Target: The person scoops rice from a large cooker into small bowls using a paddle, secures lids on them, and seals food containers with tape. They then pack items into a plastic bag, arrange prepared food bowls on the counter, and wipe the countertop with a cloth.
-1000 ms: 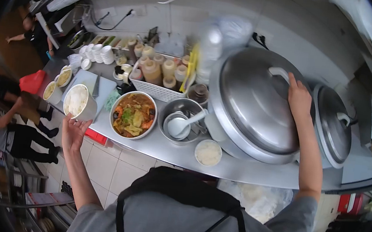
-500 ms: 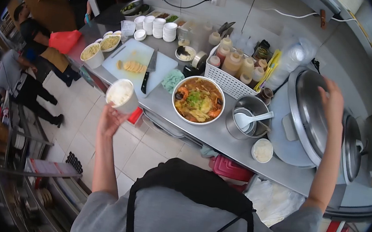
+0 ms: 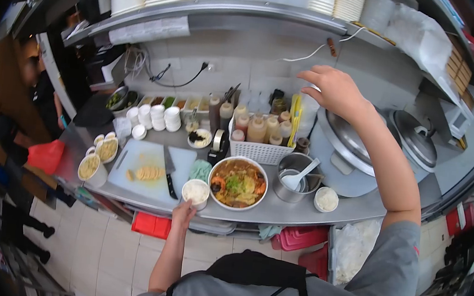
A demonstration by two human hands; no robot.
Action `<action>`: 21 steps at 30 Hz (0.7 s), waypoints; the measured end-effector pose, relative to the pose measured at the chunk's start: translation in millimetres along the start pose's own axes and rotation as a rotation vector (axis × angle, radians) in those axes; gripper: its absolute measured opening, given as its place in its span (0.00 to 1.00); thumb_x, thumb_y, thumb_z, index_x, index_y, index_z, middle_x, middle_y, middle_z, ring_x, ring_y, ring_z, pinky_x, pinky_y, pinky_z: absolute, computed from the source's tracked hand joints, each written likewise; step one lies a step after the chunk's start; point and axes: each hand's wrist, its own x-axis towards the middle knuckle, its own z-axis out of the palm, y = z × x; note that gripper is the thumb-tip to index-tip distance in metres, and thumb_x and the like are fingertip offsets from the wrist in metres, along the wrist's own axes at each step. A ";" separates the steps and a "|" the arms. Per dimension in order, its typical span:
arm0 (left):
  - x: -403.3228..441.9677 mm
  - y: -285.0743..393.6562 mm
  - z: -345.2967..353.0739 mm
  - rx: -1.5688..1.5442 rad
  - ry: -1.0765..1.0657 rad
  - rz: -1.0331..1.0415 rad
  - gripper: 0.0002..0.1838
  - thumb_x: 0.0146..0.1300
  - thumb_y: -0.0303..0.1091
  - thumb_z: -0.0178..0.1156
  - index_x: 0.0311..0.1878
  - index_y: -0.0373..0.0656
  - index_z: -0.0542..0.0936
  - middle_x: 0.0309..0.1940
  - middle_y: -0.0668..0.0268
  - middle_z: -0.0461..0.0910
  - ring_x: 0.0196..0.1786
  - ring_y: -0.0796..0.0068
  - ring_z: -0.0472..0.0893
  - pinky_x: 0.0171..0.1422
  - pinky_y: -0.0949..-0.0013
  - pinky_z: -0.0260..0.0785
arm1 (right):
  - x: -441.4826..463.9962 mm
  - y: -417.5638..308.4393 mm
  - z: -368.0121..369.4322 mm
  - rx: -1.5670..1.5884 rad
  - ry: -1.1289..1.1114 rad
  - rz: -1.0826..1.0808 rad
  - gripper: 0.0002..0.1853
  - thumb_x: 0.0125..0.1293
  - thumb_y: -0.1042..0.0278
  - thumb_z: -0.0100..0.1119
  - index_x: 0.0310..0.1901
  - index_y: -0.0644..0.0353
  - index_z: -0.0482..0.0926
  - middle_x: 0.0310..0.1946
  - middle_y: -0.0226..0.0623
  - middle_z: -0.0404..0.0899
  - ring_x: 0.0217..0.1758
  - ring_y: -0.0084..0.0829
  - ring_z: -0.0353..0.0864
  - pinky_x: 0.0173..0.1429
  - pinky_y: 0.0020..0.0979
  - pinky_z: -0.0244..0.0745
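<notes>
A cup of white rice [image 3: 195, 191] is at the counter's front edge, just left of a large bowl of stew [image 3: 238, 183]. The fingers of my left hand [image 3: 184, 212] are closed on the cup's near side. Raised in front of the wall, my right hand [image 3: 333, 90] is empty, its fingers apart. It is above and left of a large round steel lid [image 3: 349, 138]. A steel pot [image 3: 298, 177] with a white ladle [image 3: 305, 171] in it stands right of the stew. Another cup of rice [image 3: 326, 199] sits beside the pot.
A cutting board [image 3: 132, 157] holds sliced food and a knife [image 3: 170, 170]. Behind the stew is a white basket [image 3: 259, 152] of sauce bottles. A shelf [image 3: 217, 8] of stacked containers runs overhead. A second lidded cooker [image 3: 417, 141] stands at right. Other people are at far left.
My left hand has brought the rice cup rightward, beside the stew. My right hand has left the big lid and risen to the left. The camera view has shifted, showing the overhead shelf.
</notes>
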 end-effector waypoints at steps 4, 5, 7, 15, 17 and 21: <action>-5.9 13.5 1.9 -0.011 -0.061 0.038 0.14 0.57 0.24 0.56 0.44 0.26 0.70 0.38 0.58 0.75 0.39 0.69 0.77 0.44 0.70 0.74 | 0.2 32.0 -27.0 -0.020 0.012 0.061 0.13 0.55 0.63 0.57 0.43 0.54 0.75 0.32 0.37 0.75 0.37 0.40 0.75 0.40 0.37 0.71; -9.4 21.6 2.0 0.016 -0.056 0.053 0.14 0.55 0.23 0.57 0.43 0.25 0.70 0.37 0.57 0.75 0.38 0.68 0.77 0.45 0.70 0.74 | -1.3 43.3 -31.6 -0.010 0.041 0.085 0.13 0.55 0.63 0.57 0.43 0.54 0.75 0.32 0.37 0.76 0.36 0.39 0.76 0.40 0.37 0.71; -11.3 36.4 -4.7 0.265 0.107 0.158 0.14 0.49 0.21 0.60 0.41 0.29 0.73 0.34 0.57 0.76 0.31 0.71 0.78 0.34 0.74 0.74 | -5.6 78.1 -38.6 -0.029 0.113 0.097 0.14 0.54 0.63 0.59 0.42 0.54 0.76 0.30 0.38 0.77 0.34 0.38 0.77 0.39 0.36 0.71; -21.7 77.9 32.6 0.869 0.102 0.515 0.04 0.39 0.23 0.62 0.19 0.37 0.76 0.17 0.64 0.75 0.25 0.73 0.73 0.33 0.72 0.65 | -5.7 225.5 -97.4 -0.281 0.136 0.469 0.15 0.53 0.65 0.59 0.44 0.54 0.77 0.27 0.43 0.78 0.32 0.38 0.77 0.38 0.33 0.71; -8.5 67.6 36.8 1.060 0.140 0.541 0.04 0.37 0.24 0.62 0.18 0.36 0.76 0.19 0.59 0.76 0.27 0.68 0.75 0.35 0.70 0.66 | 6.0 254.0 -104.8 -0.269 0.134 0.461 0.14 0.56 0.65 0.56 0.44 0.56 0.77 0.30 0.45 0.78 0.36 0.37 0.78 0.42 0.34 0.70; 5.6 50.8 26.5 1.141 0.251 0.693 0.05 0.33 0.25 0.62 0.18 0.37 0.77 0.29 0.53 0.76 0.37 0.55 0.75 0.43 0.61 0.66 | 41.9 309.4 -102.8 -0.331 0.287 0.378 0.15 0.58 0.57 0.55 0.35 0.62 0.80 0.34 0.42 0.80 0.36 0.38 0.79 0.46 0.33 0.73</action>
